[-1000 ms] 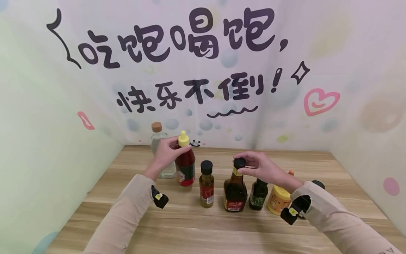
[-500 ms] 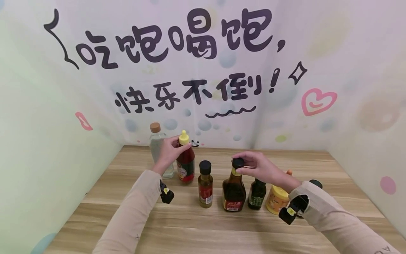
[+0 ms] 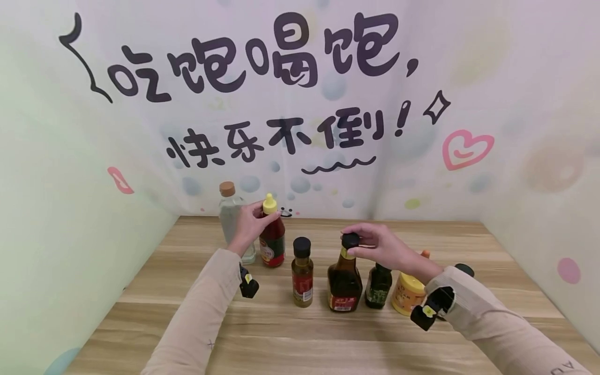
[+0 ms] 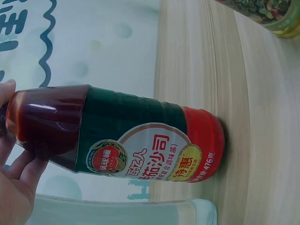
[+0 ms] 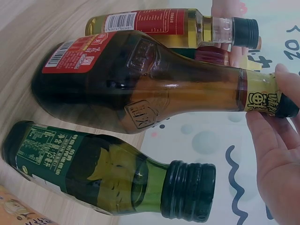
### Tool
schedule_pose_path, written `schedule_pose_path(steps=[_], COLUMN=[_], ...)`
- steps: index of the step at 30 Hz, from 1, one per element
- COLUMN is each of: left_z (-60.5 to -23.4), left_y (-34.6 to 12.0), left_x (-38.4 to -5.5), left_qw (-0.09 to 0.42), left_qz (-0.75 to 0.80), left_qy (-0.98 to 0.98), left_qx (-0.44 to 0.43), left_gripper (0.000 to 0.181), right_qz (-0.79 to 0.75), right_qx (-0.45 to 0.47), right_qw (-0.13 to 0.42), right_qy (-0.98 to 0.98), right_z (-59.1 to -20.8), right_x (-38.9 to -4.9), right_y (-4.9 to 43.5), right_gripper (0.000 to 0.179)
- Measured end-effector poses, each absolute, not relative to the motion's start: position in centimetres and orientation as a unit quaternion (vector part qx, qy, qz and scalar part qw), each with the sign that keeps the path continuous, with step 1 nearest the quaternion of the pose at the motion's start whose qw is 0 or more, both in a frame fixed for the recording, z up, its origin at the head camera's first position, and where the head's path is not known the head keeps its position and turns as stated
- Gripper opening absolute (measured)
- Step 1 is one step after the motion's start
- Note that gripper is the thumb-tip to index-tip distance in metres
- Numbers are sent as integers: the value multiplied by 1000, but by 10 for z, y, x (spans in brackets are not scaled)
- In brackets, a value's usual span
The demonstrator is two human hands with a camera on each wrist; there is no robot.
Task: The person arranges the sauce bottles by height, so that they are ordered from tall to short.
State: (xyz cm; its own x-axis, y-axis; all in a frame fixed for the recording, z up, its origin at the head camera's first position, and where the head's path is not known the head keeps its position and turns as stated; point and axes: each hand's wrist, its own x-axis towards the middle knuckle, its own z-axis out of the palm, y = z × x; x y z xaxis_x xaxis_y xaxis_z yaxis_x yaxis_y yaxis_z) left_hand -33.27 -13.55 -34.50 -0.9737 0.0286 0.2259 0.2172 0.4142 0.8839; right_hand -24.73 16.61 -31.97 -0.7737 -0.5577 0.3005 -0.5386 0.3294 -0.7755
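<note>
My left hand (image 3: 249, 225) grips the neck of a ketchup bottle (image 3: 273, 245) with a yellow nozzle cap. In the left wrist view the ketchup bottle (image 4: 136, 136) shows a green and red label, its base right at the wooden table. My right hand (image 3: 382, 245) holds a brown glass sauce bottle (image 3: 344, 284) by its black cap and neck; this bottle stands upright. Fingers and thumb pinch the sauce bottle's (image 5: 187, 89) yellow neck band in the right wrist view. Between the two held bottles stands a slim bottle (image 3: 302, 281) with a red label and black cap.
Behind my left hand is a clear bottle (image 3: 228, 221) with a brown cap. Right of the brown bottle stand a small dark green bottle (image 3: 378, 289) and a yellow tub (image 3: 408, 294). A black lid (image 3: 464, 270) shows behind my right sleeve. A printed cloth wall (image 3: 290, 192) closes the table's back.
The ketchup bottle has moved slightly back toward the wall with my left hand gripping it. My right hand stays on the brown bottle. The whole head view has shifted a little left.
</note>
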Motion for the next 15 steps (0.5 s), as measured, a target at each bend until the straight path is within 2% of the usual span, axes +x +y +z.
schedule_pose_path(steps=[15], left_z=[-349], left_y=[-131], left_x=[-338], left_qw=[76], left_qz=[-547], left_qy=[-831], left_qx=[-67], left_gripper=[47], right_qz=[-470], right_qx=[-335], right_qw=[13], right_qy=[817], right_z=[-320], right_x=[-247], right_y=[165], right_gripper=[40])
